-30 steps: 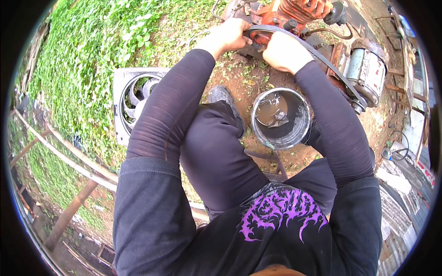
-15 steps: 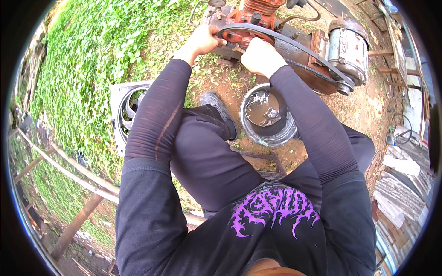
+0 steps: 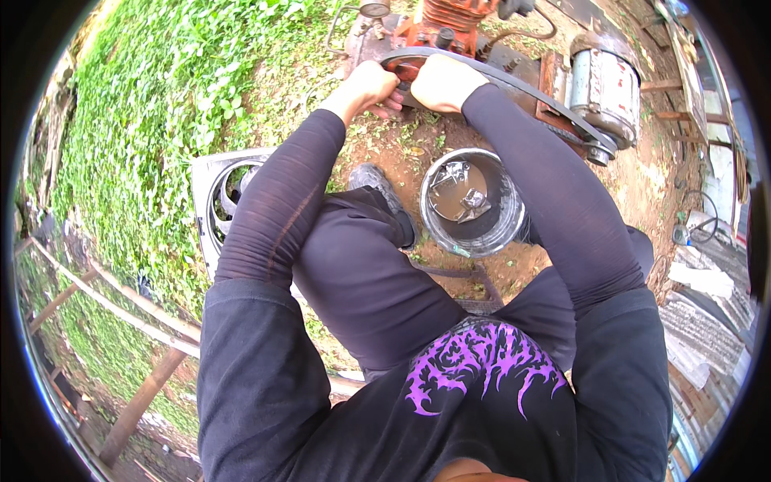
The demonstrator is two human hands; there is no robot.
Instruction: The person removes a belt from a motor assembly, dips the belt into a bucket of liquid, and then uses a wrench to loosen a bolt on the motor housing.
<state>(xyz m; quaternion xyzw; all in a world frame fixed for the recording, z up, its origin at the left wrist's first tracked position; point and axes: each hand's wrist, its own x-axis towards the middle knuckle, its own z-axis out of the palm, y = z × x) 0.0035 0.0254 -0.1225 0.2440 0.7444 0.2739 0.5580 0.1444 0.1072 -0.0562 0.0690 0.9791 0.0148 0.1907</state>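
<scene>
Both of my hands work at the front of an orange-red belt-driven compressor (image 3: 456, 18). My left hand (image 3: 371, 90) is beside the left rim of its wheel (image 3: 401, 67), fingers curled inward around something small and dark that I cannot make out. Close to its right, my right hand (image 3: 443, 83) is closed in a fist against the wheel's front, below the top of the black drive belt (image 3: 556, 105). Its fingertips are turned away, so what it grips is hidden. The belt runs right to a small pulley on a silver motor (image 3: 604, 90).
Below my hands stands a round bucket (image 3: 507, 205) with brownish liquid and shiny crumpled pieces inside. A grey fan frame (image 3: 207, 173) lies left of my leg, on the grass. A gauge (image 3: 374, 8) sits at the compressor's left. Corrugated sheets (image 3: 707, 325) lie far right.
My left hand has moved down and right, its fingers curling. My right hand has shifted up and left across the wheel. The hands are now closer together.
</scene>
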